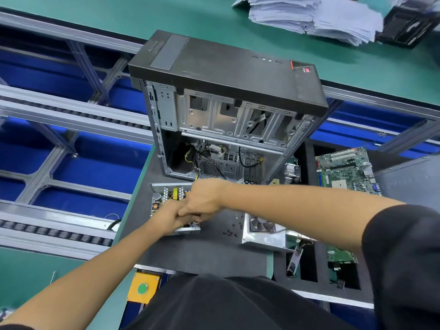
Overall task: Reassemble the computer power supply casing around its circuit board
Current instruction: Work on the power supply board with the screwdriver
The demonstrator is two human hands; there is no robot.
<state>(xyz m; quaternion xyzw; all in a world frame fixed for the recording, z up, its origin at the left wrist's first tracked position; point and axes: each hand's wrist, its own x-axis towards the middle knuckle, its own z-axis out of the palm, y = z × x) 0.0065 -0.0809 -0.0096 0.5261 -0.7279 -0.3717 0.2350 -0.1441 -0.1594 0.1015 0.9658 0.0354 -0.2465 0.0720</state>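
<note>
The open power supply (164, 198) lies on the dark mat, its circuit board with coils and capacitors exposed inside a silver metal tray. My left hand (167, 216) rests over the board's near right part, fingers curled down onto it. My right hand (202, 201) crosses above it, fingers bent into the same spot; what they hold is hidden. The silver casing cover with its fan (263, 232) lies to the right on the mat. Several small black screws (232, 232) are scattered between the two parts.
An open black computer tower (226, 110) lies just behind the power supply. A green motherboard (345, 170) and a foam tray with parts (316, 265) sit at the right. Paper stacks (309, 15) lie far back. A yellow box with a green button (142, 288) is near me.
</note>
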